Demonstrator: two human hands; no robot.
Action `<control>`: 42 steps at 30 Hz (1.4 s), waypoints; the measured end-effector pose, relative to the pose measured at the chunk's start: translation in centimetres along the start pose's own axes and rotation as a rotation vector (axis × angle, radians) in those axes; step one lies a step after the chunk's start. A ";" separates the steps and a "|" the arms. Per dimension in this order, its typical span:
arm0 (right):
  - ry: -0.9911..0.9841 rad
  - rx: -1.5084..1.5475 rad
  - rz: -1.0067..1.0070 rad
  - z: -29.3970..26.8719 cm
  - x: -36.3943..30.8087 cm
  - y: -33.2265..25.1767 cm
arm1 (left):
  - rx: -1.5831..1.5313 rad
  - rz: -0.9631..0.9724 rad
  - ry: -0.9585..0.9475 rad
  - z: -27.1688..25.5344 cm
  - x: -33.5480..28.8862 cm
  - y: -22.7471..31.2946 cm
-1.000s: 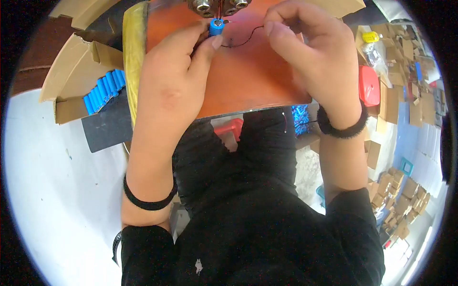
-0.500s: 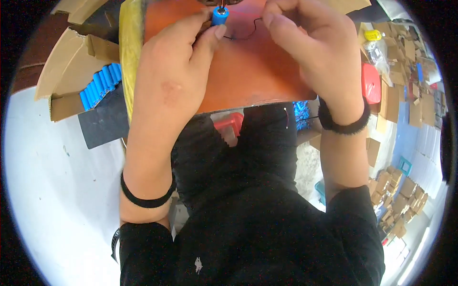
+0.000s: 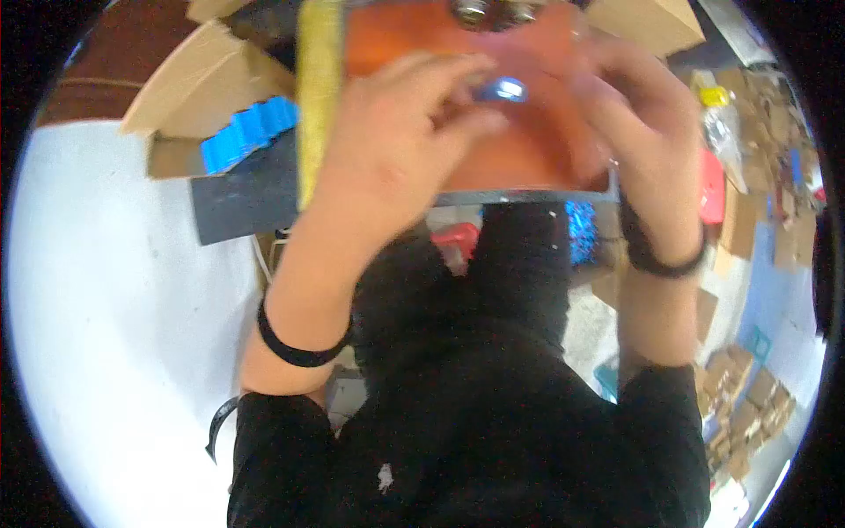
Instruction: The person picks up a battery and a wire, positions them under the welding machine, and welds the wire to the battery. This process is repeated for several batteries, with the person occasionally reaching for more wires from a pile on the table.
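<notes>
A small blue cylindrical battery cell [image 3: 503, 90] lies in the grip of my left hand [image 3: 392, 141], its shiny end toward the right. My left thumb and fingers close around the cell, just above an orange work surface [image 3: 528, 150]. To the right, my right hand [image 3: 638, 119] hovers over the right edge of that surface, apart from the cell. Motion smears its fingertips, so whether they hold anything does not show. Two round metal parts [image 3: 472, 11] of a fixture stand at the far edge, partly cut off.
An open cardboard box [image 3: 176, 157] at the left holds a row of blue cells [image 3: 251, 132]. Yellow wrapping [image 3: 317, 97] covers the surface's left edge. A red container [image 3: 711, 189] and stacked cartons [image 3: 748, 387] are at the right. Small blue pieces [image 3: 581, 231] sit below the work surface.
The cell has come away from the fixture at the far edge, toward me, and tipped sideways in my left hand. The thin black wire seen earlier near my right fingers no longer shows. The whole view has shifted.
</notes>
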State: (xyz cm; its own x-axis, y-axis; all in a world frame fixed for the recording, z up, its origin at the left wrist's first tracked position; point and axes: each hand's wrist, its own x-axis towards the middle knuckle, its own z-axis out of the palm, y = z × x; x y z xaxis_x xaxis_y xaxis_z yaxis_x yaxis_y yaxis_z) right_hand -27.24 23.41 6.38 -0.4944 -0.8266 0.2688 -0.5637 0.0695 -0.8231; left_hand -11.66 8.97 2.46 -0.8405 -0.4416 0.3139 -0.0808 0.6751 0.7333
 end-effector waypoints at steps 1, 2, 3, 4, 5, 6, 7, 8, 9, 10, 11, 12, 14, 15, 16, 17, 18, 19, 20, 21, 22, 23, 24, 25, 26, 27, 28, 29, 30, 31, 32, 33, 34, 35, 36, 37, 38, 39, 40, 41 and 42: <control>0.038 0.006 0.116 -1.1 -1.2 -1.3 | -0.078 -0.015 0.025 -0.8 -0.7 0.3; 0.089 0.079 0.190 -2.3 -2.6 -1.5 | -0.154 -0.037 0.051 -1.2 -1.7 0.4; 0.101 0.014 0.079 -3.6 -3.8 -1.5 | 0.016 0.024 0.195 -2.4 -2.7 -0.8; 0.128 -0.035 0.097 -5.1 -5.6 -1.0 | 0.179 0.090 0.338 -4.2 -3.9 -2.6; 0.132 -0.074 0.155 -6.4 -7.2 -0.4 | 0.260 -0.052 0.353 -6.0 -4.9 -4.8; 0.156 -0.024 0.228 -7.5 -9.0 0.9 | 0.332 -0.193 0.367 -7.5 -5.2 -6.8; 0.146 -0.024 0.334 -8.4 -10.7 1.9 | 0.337 -0.195 0.374 -8.3 -5.4 -8.4; 0.191 -0.059 0.441 -9.2 -12.3 2.8 | 0.627 -0.140 0.185 -8.8 -4.9 -9.7; 0.236 -0.086 0.548 -9.7 -14.1 4.6 | 0.920 -0.081 -0.013 -8.8 -4.7 -10.5; 0.157 -0.072 0.597 -10.8 -15.9 7.3 | 0.911 -0.074 -0.010 -8.3 -4.5 -10.8; 0.147 -0.207 0.616 -10.9 -17.8 9.9 | 0.964 -0.070 -0.019 -7.6 -4.3 -11.1; 0.067 -0.342 0.667 -11.6 -19.4 12.5 | 1.013 -0.066 -0.027 -6.9 -4.0 -11.4; 0.110 -0.364 0.645 -11.7 -23.6 18.8 | 1.140 -0.184 -0.104 -6.5 -3.4 -13.4; 0.055 -0.467 0.732 -10.8 -23.6 18.6 | 1.115 -0.087 -0.054 -6.4 -3.4 -13.1; 0.049 -0.410 0.728 -12.4 -26.8 23.2 | 1.107 -0.077 -0.041 -6.5 -3.1 -13.5; 0.007 -0.425 0.791 -10.2 -24.2 20.5 | 1.177 -0.127 -0.063 -7.3 -4.0 -13.7; 0.026 -0.418 0.792 -11.1 -25.0 21.5 | 1.164 -0.143 -0.082 -7.4 -3.6 -12.6; 0.110 -0.508 0.650 -10.2 -24.1 20.1 | 1.226 -0.106 -0.046 -7.9 -4.2 -12.6; 0.175 -0.547 0.656 -10.4 -22.6 18.5 | 1.166 -0.179 -0.043 -7.8 -3.8 -11.1; 0.294 -0.482 0.606 -10.0 -21.7 16.9 | 1.101 -0.181 -0.031 -8.5 -4.4 -11.8; 0.407 -0.403 0.542 -9.5 -20.2 15.8 | 0.964 -0.193 0.057 -9.3 -5.0 -11.2; 0.429 -0.337 0.492 -9.1 -18.8 14.8 | 0.815 -0.204 0.138 -9.7 -5.5 -10.4; 0.447 -0.269 0.439 -8.6 -17.1 13.9 | 0.812 -0.192 0.134 -9.7 -6.0 -9.4; 0.384 -0.371 0.381 -7.9 -15.3 12.9 | 0.596 -0.194 0.240 -8.7 -6.3 -8.3; 0.311 -0.455 0.315 -7.1 -13.3 12.6 | 0.395 -0.204 0.346 -8.1 -6.4 -6.7; 0.256 -0.545 0.207 -7.0 -11.9 13.3 | 0.308 -0.336 0.323 -7.3 -6.0 -5.1; 0.198 -0.637 0.100 -7.1 -10.8 14.2 | 0.303 -0.330 0.316 -6.4 -5.4 -3.9; 0.197 -0.633 0.097 -6.9 -9.6 14.4 | 0.317 -0.205 0.268 -5.7 -4.8 -2.7; 0.231 -0.639 0.172 -7.0 -8.4 14.2 | 0.329 -0.080 0.219 -5.1 -4.3 -1.5; 0.264 -0.645 0.251 -7.2 -7.7 14.4 | 0.317 -0.114 0.138 -4.5 -3.6 -0.2; 0.264 -0.650 0.250 -7.8 -7.4 15.1 | 0.313 -0.114 0.140 -4.1 -3.0 0.2; 0.249 -0.716 0.248 -8.4 -7.4 15.9 | 0.368 -0.115 0.057 -3.7 -2.5 0.4; 0.235 -0.777 0.245 -8.7 -7.3 16.3 | 0.426 -0.117 -0.026 -3.5 -2.1 0.7; 0.166 -0.831 0.307 -8.8 -7.2 16.5 | 0.488 -0.129 -0.047 -3.3 -1.7 1.2; 0.169 -0.833 0.307 -8.8 -7.1 16.9 | 0.487 -0.126 -0.047 -3.1 -1.4 1.5; 0.133 -0.898 0.274 -8.7 -7.0 17.5 | 0.496 -0.145 -0.074 -3.0 -1.1 1.7; 0.096 -0.962 0.242 -8.7 -7.0 18.1 | 0.505 -0.163 -0.102 -2.9 -0.9 1.8; 0.100 -0.988 0.221 -8.8 -7.0 18.6 | 0.503 -0.157 -0.104 -2.6 -0.7 1.7; 0.100 -0.984 0.218 -8.7 -6.6 18.1 | 0.496 -0.123 -0.070 -2.4 -0.7 1.2; 0.138 -0.954 0.215 -8.8 -6.3 17.3 | 0.488 -0.089 -0.037 -2.2 -0.7 0.8; 0.176 -0.924 0.213 -9.0 -5.9 16.6 | 0.491 -0.089 -0.037 -2.0 -0.7 0.5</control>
State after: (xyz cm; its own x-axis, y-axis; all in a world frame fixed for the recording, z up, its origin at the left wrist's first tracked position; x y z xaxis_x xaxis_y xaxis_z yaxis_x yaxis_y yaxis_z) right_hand -39.63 34.48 -4.38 -0.6962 -0.6556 0.2926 -0.7120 0.6826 -0.1646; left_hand -10.09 8.43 3.81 -0.8365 -0.4950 0.2348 -0.3883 0.8380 0.3833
